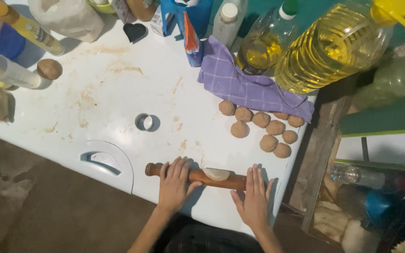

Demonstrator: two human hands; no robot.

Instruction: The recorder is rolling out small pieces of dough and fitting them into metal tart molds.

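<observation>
Standing beside the person, I am watching both hands working a wooden rolling pin (pixel 198 175) at the near edge of the white counter (pixel 118 89), and I am going across it from left to right. The left hand (pixel 174 180) is lying flat over the pin's left part, fingers (pixel 178 165) stretched out and close together, pointing toward twelve o'clock, pressing rather than gripping. The pin's long axis is running from about nine o'clock to three o'clock, dipping slightly toward the right, so it is crossing both sets of fingers squarely. Between the hands a pale piece of dough (pixel 216 174) is sitting at the pin's middle, seemingly clinging to it or lying just under it; I cannot tell which. The right hand (pixel 254 199) is resting open too, fingertips touching the pin's right end, palm hanging back toward six o'clock, so the left hand is sitting further onto the pin. Toward one o'clock from the hands, well apart, a cluster of brown dough balls (pixel 261 126) is waiting beside a purple cloth (pixel 244 84). A small round metal cutter (pixel 144 122) is standing at eleven o'clock.
</observation>
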